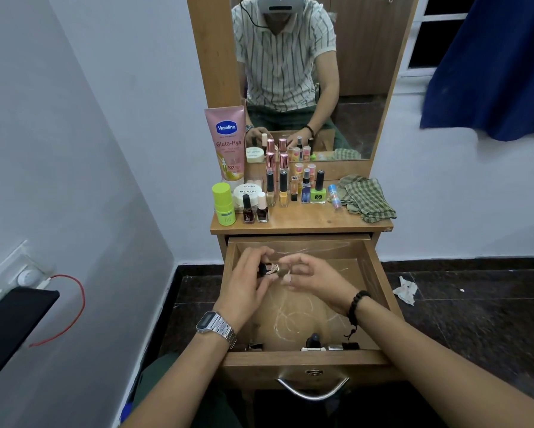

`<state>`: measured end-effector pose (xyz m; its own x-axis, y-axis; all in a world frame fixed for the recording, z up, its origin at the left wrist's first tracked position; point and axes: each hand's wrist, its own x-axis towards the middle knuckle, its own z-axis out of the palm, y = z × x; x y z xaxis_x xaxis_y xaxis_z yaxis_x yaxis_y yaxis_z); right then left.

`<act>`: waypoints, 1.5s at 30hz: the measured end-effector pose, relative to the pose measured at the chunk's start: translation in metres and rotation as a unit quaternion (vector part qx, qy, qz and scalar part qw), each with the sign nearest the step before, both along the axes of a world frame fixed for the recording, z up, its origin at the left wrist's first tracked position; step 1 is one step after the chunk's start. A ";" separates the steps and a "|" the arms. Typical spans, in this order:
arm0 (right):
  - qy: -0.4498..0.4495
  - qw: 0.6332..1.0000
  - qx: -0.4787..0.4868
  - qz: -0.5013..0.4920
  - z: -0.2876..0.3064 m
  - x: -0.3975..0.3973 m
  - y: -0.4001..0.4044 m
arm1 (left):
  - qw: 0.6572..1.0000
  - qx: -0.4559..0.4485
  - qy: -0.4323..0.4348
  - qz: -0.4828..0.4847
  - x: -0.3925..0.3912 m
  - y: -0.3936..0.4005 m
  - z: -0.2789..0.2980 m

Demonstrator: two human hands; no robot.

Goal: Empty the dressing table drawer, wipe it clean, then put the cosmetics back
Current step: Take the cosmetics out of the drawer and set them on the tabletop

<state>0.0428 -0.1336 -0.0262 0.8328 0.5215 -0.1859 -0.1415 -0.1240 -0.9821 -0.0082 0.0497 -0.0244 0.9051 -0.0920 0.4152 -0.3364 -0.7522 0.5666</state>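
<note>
Head view, nearest first: the drawer (380,291) is pulled out toward the person, and along its front wall at 6 o'clock a few small bottles (314,343) still lie. The floor of it is otherwise bare and scuffed with pale marks.

Above the drawer's middle, both hands meet on one small bottle (270,269), dark-capped with a rose-gold collar. The left hand (247,281) pinches the cap end with fingers curled round it; the right hand (313,278) nips the other end between thumb and fingertips, its remaining fingers loosely bent.

It looks like glass: light, hard, slick and breakable. I'd hold it round the body, not by the cap, which might twist loose.

Farther off, at 12 o'clock, the tabletop (302,219) carries the rest: nail polishes, perfume bottles, a white jar (249,193), a green stick (224,203) and a pink tube (228,143) standing close together. A checked cloth (367,196) lies crumpled at 1 o'clock, soft and easy to bunch for wiping.
</note>
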 end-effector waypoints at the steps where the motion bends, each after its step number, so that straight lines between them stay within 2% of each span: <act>1: 0.022 0.999 0.042 -0.018 0.002 0.001 0.000 | 1.000 -0.003 -0.003 0.007 0.000 0.001 0.000; 5: 0.041 0.993 0.103 -0.042 0.006 -0.001 0.006 | 1.000 -0.005 -0.005 0.018 0.000 0.005 -0.002; 9: -0.019 0.997 0.063 -0.040 0.013 -0.002 0.009 | 1.000 -0.001 -0.007 0.007 0.002 0.002 0.000; 12: -0.078 0.993 0.023 -0.091 0.031 0.010 0.006 | 0.999 0.000 -0.016 0.035 0.001 0.001 0.001; 17: -0.231 0.950 -0.078 -0.194 0.072 0.045 0.013 | 0.997 0.000 -0.012 0.078 0.001 0.008 0.000; 20: -0.317 0.913 -0.158 -0.201 0.082 0.066 0.019 | 0.997 0.002 -0.016 0.074 0.000 0.006 0.000; 23: -0.359 0.892 -0.211 -0.177 0.082 0.079 0.026 | 0.997 0.014 -0.020 0.067 0.001 0.003 -0.001; 27: -0.385 0.876 -0.245 -0.158 0.083 0.087 0.037 | 0.997 0.024 -0.022 0.071 0.002 0.003 -0.001; 35: -0.387 0.871 -0.271 -0.131 0.084 0.091 0.054 | 0.995 0.029 -0.015 0.096 0.004 0.010 -0.002; 45: -0.422 0.857 -0.262 -0.137 0.084 0.085 0.056 | 0.994 0.037 -0.008 0.099 0.007 0.016 -0.002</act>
<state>0.1283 -0.0778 0.0580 0.8634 0.3142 0.3947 0.4981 -0.6546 -0.5687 -0.0016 0.0657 -0.0269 0.9022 0.0562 0.4276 -0.1856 -0.8444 0.5026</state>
